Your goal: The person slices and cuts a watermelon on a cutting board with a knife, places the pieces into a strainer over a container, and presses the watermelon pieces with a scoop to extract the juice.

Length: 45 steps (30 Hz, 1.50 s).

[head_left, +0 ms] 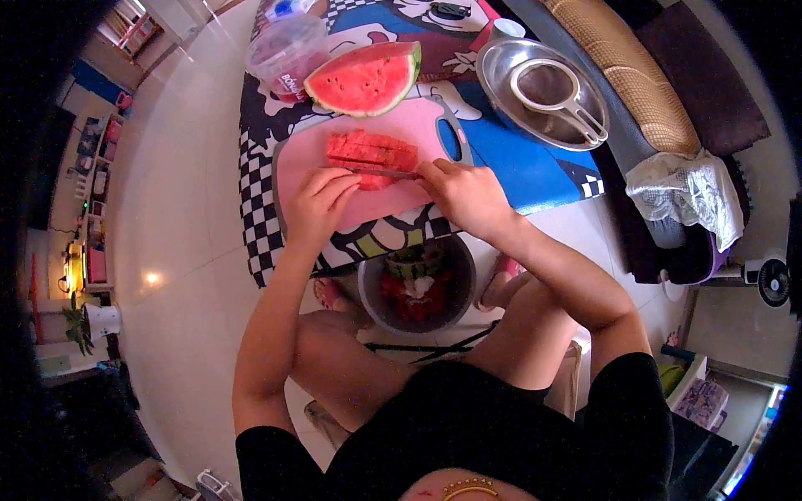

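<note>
On a pink cutting board [309,150] with a grey edge lies a block of red watermelon [372,149], scored into small pieces. My right hand [464,192] is closed on a knife [388,173], whose thin blade runs leftward along the near side of the block; the handle is mostly hidden in my fingers. My left hand [316,204] has its fingers pressed together at the left end of a watermelon strip [376,181], close to the blade's tip. Beyond the board rests a large watermelon wedge [363,79] with its rind on.
A clear plastic tub [288,54] stands at the far left of the patterned table [535,179]. At the right, a metal bowl [493,71] holds a white-rimmed strainer [547,83]. Below the table edge, between my legs, a grey bucket [368,296] contains rinds and red scraps.
</note>
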Tool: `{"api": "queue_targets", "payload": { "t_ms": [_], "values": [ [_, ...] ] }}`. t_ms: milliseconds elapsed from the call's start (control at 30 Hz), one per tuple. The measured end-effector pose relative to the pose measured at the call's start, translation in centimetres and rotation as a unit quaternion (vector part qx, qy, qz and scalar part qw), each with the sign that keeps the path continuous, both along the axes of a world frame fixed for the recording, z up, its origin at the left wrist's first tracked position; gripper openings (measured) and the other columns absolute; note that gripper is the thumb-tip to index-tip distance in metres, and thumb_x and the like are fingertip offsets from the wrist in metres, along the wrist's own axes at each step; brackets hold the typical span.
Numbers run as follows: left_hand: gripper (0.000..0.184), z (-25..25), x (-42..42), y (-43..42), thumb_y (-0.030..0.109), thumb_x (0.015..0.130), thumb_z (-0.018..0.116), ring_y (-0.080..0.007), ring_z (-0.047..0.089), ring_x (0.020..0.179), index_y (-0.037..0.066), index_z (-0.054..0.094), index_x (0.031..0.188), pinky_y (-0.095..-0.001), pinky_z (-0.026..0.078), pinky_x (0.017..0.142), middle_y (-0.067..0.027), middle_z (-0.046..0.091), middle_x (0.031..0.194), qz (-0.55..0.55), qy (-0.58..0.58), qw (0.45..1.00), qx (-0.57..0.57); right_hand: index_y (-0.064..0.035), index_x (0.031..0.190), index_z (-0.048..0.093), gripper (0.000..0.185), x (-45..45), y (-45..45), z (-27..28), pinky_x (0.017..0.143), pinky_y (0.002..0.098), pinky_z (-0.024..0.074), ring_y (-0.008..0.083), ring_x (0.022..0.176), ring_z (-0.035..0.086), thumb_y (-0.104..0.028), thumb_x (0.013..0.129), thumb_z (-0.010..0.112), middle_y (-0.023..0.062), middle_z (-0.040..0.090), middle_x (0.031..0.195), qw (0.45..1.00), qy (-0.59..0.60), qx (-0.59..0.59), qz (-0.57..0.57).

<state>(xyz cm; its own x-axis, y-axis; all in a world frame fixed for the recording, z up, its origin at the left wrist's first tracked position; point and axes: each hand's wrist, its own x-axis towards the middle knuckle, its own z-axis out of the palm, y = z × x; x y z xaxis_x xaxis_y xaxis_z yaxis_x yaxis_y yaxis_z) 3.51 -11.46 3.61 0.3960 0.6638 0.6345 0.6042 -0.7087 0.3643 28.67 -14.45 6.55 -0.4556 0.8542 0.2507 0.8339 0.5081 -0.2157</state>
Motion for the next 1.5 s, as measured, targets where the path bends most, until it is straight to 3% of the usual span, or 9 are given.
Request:
{"api": "queue_targets", "payload": {
  "t_ms": [367, 467, 967, 1167, 1300, 1500],
  "values": [
    [0.014, -0.5, 0.1, -0.1, 0.004, 0.076, 0.07, -0.0231, 0.061, 0.081, 0.005, 0.07, 0.089, -0.0318, 0.05, 0.072, -0.0064, 0.063, 0.09, 0.014, 0.0, 0.999, -0.031, -0.0047, 0.102, 0.055, 0.026, 0.4, 0.7, -2.8, 0.058, 0.042, 0.0528, 0.0314, 0.07, 0.065, -0.01, 0.077, 0.056, 0.0159, 0.064, 0.082, 0.999, -0.028, -0.001, 0.015],
    [0.014, -0.3, 0.3, -0.1, 0.005, 0.077, 0.069, -0.023, 0.062, 0.081, 0.006, 0.07, 0.09, -0.0321, 0.05, 0.071, -0.0059, 0.063, 0.091, 0.019, 0.002, 0.999, -0.032, -0.0088, 0.101, 0.056, 0.016, 0.6, 0.9, -3.9, 0.058, 0.0424, 0.0501, 0.0327, 0.071, 0.063, -0.018, 0.088, 0.053, 0.0118, 0.061, 0.081, 0.998, -0.03, -0.047, -0.003],
    [0.017, -0.4, -0.1, -0.2, 0.007, 0.078, 0.068, -0.0241, 0.06, 0.088, 0.007, 0.068, 0.095, -0.0341, 0.049, 0.078, -0.0058, 0.062, 0.096, 0.018, 0.01, 0.999, -0.044, -0.0105, 0.099, 0.058, 0.015, 1.0, -0.3, -1.7, 0.057, 0.0406, 0.0506, 0.0306, 0.069, 0.063, -0.019, 0.087, 0.056, 0.0095, 0.062, 0.081, 1.0, -0.003, -0.008, -0.017],
    [0.019, -0.2, -0.6, 0.1, 0.008, 0.079, 0.068, -0.0243, 0.059, 0.091, 0.008, 0.068, 0.098, -0.0341, 0.049, 0.08, -0.0068, 0.061, 0.098, 0.041, 0.009, 0.999, -0.029, -0.0074, 0.099, 0.061, 0.016, 2.2, -0.9, 0.6, 0.062, 0.0405, 0.0503, 0.0335, 0.075, 0.062, -0.018, 0.088, 0.057, 0.0127, 0.062, 0.087, 0.989, 0.136, -0.01, -0.061],
    [0.02, 0.4, -0.7, -0.1, 0.008, 0.081, 0.065, -0.0249, 0.058, 0.093, 0.008, 0.067, 0.101, -0.034, 0.048, 0.08, -0.0074, 0.061, 0.101, 0.054, 0.012, 0.998, -0.02, -0.0075, 0.092, 0.063, 0.017, 4.0, -0.5, 0.6, 0.065, 0.0463, 0.0496, 0.0372, 0.077, 0.062, -0.023, 0.088, 0.056, 0.0148, 0.063, 0.091, 0.97, 0.21, 0.004, -0.121],
    [0.02, 1.0, -0.7, -0.4, 0.006, 0.084, 0.06, -0.026, 0.059, 0.093, 0.008, 0.066, 0.103, -0.0354, 0.048, 0.08, -0.0082, 0.06, 0.101, 0.087, -0.003, 0.996, -0.012, -0.0091, 0.094, 0.062, 0.018, 5.8, -1.3, 0.6, 0.068, 0.0457, 0.0503, 0.0373, 0.077, 0.064, -0.025, 0.088, 0.056, 0.0164, 0.067, 0.084, 0.951, 0.171, -0.094, -0.239]
  ]
}}
